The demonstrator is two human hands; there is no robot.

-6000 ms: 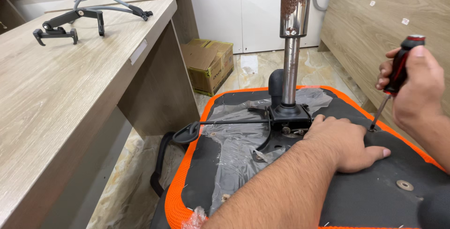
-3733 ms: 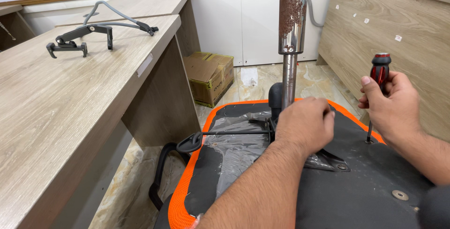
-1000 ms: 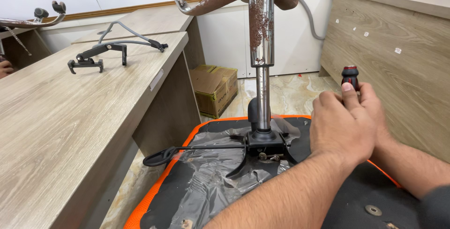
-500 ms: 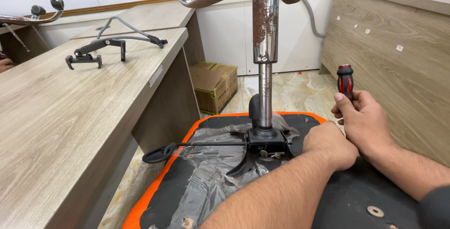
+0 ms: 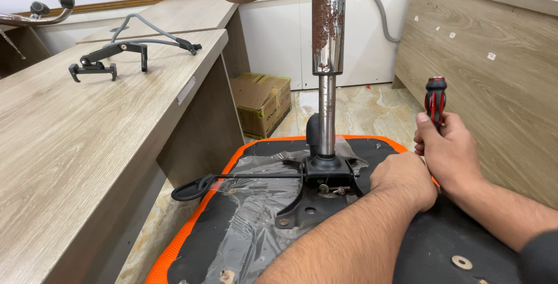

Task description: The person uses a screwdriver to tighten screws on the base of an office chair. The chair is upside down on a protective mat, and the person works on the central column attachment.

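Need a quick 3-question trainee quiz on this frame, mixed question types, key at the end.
1. True or false: the right hand grips a red and black screwdriver with its handle pointing up.
2. Which colour edges the upturned chair seat? A) blue B) orange C) green
3. Fill in: the left hand rests on the seat just right of the black ____ plate at the foot of the rusty metal column.

Key: 1 true; 2 B; 3 mounting
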